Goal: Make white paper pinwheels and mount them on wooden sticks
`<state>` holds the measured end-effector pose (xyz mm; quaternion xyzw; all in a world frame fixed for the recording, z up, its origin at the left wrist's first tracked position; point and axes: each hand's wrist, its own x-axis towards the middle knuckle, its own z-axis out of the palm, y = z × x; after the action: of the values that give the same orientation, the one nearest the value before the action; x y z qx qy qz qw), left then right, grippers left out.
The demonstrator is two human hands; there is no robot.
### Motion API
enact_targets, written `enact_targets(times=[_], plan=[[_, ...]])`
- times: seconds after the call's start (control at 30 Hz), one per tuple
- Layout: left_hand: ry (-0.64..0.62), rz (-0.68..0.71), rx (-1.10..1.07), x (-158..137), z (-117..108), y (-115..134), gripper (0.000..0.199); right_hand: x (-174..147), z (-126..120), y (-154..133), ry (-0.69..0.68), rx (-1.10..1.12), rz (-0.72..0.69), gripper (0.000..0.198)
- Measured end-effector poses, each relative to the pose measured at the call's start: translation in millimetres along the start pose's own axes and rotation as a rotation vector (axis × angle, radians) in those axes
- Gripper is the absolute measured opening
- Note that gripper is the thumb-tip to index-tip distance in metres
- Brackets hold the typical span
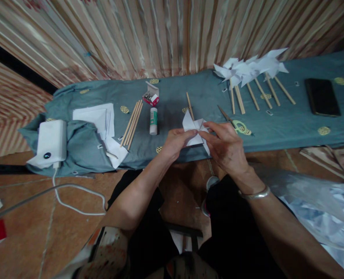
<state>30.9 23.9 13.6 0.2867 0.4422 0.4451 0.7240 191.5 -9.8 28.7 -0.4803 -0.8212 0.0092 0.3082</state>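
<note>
Black-clad knees (232,232) sit nearest, above a tiled floor. Just beyond them, at the near edge of the teal cloth (276,128), the left hand (176,143) and right hand (226,145) both pinch a folded white paper pinwheel (195,130), fingers closed on its flaps. A wooden stick (190,105) pokes out behind it. Scissors (232,122) lie just right; a glue stick (153,121), loose sticks (132,123) and paper sheets (96,118) lie left. Farther back rest finished pinwheels (250,69) and a phone (322,97).
</note>
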Motion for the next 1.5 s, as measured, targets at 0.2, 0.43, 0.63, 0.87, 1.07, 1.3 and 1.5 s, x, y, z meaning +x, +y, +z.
enact_targets(times=[0.2, 0.43, 0.63, 0.87, 1.07, 1.3, 1.5], plan=[[0.008, 0.043, 0.004, 3.0, -2.3, -4.1, 0.008, 0.2, 0.4, -1.8, 0.025, 0.01, 0.007, 0.029], [0.13, 0.146, 0.034, 6.1, -2.7, -4.3, 0.013, 2.1, -1.6, 2.3, 0.168, 0.314, 0.326, 0.039], [0.122, 0.194, 0.068, 4.3, 0.2, -4.7, 0.016, 8.7, 15.5, 11.9, 0.196, 0.999, 0.931, 0.042], [0.091, 0.245, 0.201, 5.4, -0.3, -9.4, 0.021, 22.2, 20.1, -5.6, 0.083, 1.383, 1.052, 0.038], [0.093, 0.314, 0.373, 8.2, -5.9, -11.5, 0.02, 23.9, 30.0, -4.7, 0.171, 1.413, 1.058, 0.046], [0.11, 0.41, 0.595, 9.5, -12.6, -10.9, 0.028, 25.2, 33.7, -7.4, 0.212, 1.365, 1.018, 0.05], [0.116, 0.381, 0.591, 8.6, -12.9, -8.8, 0.027, 31.4, 32.1, -11.8, 0.201, 1.336, 1.06, 0.053]])
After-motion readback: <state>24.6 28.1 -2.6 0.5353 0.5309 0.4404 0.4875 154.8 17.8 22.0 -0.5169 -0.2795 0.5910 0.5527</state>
